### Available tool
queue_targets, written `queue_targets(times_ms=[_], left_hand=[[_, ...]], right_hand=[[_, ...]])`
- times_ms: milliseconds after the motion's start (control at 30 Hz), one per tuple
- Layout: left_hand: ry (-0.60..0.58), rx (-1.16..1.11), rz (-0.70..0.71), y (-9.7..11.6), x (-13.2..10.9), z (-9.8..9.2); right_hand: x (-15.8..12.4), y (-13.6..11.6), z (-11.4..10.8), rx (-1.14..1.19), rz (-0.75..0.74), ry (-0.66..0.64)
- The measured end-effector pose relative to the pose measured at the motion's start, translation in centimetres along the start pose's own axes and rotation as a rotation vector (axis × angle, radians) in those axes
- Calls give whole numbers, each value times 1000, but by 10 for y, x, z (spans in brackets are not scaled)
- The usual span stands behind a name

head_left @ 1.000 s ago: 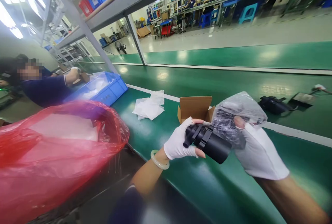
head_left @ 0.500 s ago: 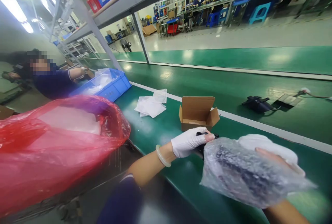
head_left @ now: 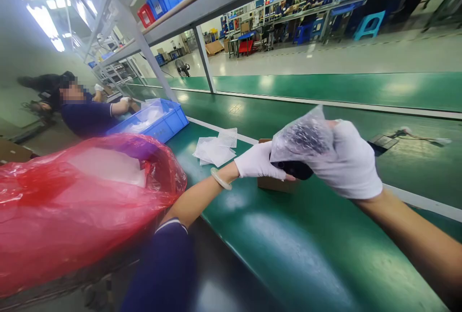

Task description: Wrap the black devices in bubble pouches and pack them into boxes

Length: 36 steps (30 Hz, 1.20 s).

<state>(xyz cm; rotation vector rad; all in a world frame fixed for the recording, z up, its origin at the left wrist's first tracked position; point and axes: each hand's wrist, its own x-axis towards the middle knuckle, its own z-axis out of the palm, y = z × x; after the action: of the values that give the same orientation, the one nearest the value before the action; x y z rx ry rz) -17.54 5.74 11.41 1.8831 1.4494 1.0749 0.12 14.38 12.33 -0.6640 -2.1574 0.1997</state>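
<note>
My left hand (head_left: 257, 160), in a white glove with bare fingertips, is closed on a black device (head_left: 298, 170) with a smooth rounded end; its exact kind does not show. A clear bubble-wrap bag (head_left: 303, 136) covers the upper part of the device. From the right, my gloved right hand (head_left: 352, 162) grips the bag, its fingers partly hidden behind the plastic. Just under and behind both hands stands a small brown cardboard box (head_left: 276, 184), mostly covered by them.
White bubble-wrap bags (head_left: 216, 148) lie on the green belt (head_left: 252, 235). A red plastic bag (head_left: 90, 215) bulges at the left, before a blue bin (head_left: 162, 126) where a co-worker (head_left: 86, 110) sits. A cabled metal-ended part (head_left: 384, 144) lies behind my right hand.
My right hand and the bubble-wrap bag have moved up and left, from the lower right to over the black device. My hands now hide most of the cardboard box. The view has shifted slightly.
</note>
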Motion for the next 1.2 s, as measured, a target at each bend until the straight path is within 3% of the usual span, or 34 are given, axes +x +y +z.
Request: queue_targets(times_ms=[67,167,267,333,533,800,1033,1200], left_hand=[[-106,79,38,-18,8,-2],[-142,274,37,-48,19,0],[-150,438,62,-69,27,4],[-181,466,13,-75,31,5],[-262,496,-64,-79,50,4],[-371,706,-101,-88,93,18],[-350,810,-131,-82,108,36],[-248,792,-222,-78,107,45]], right_hand=[[9,9,4,-90,-167,-4],[14,25,17,-231,-345,-180],[16,39,35,-335,-341,-416],[17,46,46,-375,-289,-506],[23,61,55,-432,-209,-545],[18,65,33,-518,-42,-626],[14,67,24,-565,-8,-651],[9,69,19,-660,-69,-632]])
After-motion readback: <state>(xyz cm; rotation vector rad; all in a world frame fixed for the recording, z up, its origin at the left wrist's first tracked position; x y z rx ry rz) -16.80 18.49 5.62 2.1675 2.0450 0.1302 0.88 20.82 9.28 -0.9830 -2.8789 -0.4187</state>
